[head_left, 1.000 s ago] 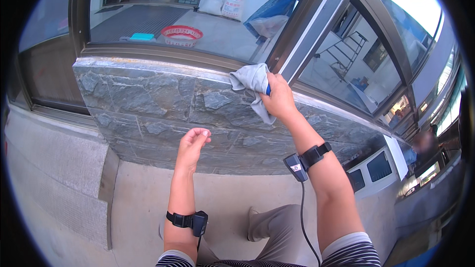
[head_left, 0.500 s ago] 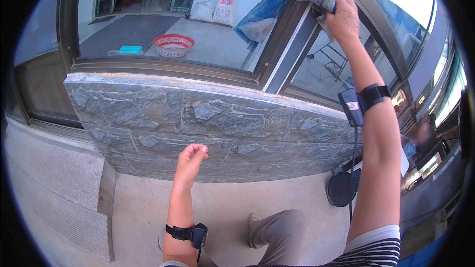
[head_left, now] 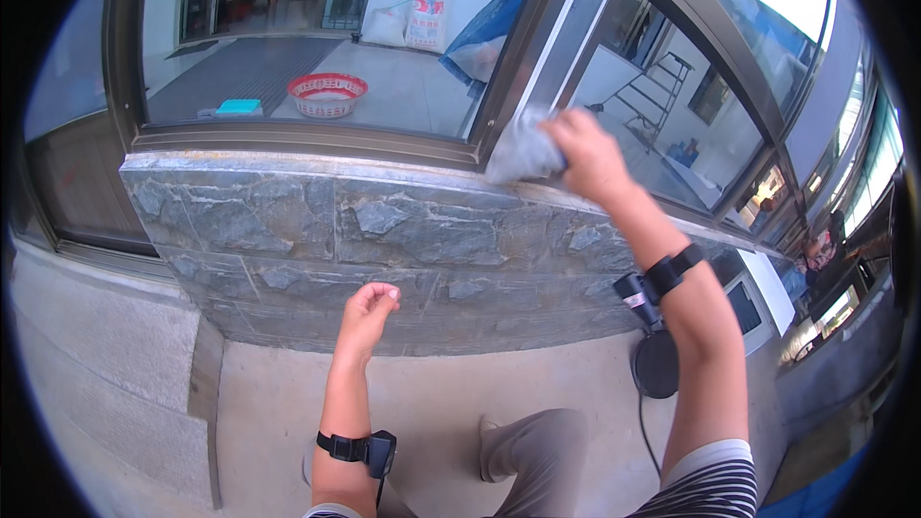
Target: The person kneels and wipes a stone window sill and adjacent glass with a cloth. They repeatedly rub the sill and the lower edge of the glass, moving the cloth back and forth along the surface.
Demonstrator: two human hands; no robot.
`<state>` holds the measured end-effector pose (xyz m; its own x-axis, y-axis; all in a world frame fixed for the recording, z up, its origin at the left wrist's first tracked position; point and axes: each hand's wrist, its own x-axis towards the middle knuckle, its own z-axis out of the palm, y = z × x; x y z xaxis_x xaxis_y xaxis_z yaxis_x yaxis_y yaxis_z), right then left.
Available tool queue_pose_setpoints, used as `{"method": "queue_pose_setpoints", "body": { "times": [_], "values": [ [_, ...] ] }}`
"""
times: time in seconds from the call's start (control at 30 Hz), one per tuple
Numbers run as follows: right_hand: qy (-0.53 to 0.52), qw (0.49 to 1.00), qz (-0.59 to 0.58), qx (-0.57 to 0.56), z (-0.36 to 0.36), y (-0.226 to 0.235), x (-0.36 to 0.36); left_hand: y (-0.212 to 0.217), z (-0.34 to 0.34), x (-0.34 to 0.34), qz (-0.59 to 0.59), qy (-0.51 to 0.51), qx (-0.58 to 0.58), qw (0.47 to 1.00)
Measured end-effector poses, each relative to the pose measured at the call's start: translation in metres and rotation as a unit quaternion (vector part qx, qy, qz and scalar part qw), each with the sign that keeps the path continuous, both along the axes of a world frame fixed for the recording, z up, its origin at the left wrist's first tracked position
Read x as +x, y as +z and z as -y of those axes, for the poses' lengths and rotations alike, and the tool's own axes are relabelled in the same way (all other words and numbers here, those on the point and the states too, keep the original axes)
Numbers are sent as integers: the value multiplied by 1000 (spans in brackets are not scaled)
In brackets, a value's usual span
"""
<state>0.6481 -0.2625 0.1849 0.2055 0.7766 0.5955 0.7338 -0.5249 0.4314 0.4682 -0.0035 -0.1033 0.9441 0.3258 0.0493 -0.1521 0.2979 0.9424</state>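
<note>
My right hand (head_left: 587, 155) grips a bunched grey cloth (head_left: 526, 147), somewhat smeared by motion. The cloth lies against the lower end of the upright post (head_left: 556, 58) between two window panes, just above the ledge (head_left: 317, 168) on top of the stone wall. My left hand (head_left: 368, 321) hangs in front of the wall, its fingers curled in toward the thumb, with nothing seen in them. Both forearms carry a black strap with a small device.
Grey rough stone (head_left: 422, 225) faces the low wall under the brown window frame (head_left: 317, 139). Behind the glass are a red basin (head_left: 327, 96), sacks (head_left: 426, 21) and a stepladder (head_left: 652, 96). A round black object (head_left: 655, 364) stands by the wall; concrete steps (head_left: 106, 355) lie left.
My right hand has brought the grey cloth down along the post, from its upper part to its foot by the ledge. My left hand has hardly moved.
</note>
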Motion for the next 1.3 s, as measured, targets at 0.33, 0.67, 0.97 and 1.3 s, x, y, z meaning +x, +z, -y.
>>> {"method": "queue_pose_setpoints", "body": {
  "times": [0.33,0.67,0.97,1.3],
  "values": [
    [-79,903,153,395,-6,166,104,-9,1,19,35,120,78,989],
    [-50,982,-91,158,24,-76,38,13,16,19,44,198,292,935],
    [-4,931,70,358,43,76,56,2,16,23,-3,221,427,877],
    [-108,954,110,258,28,7,89,1,15,27,-17,184,439,879]
  ]
}}
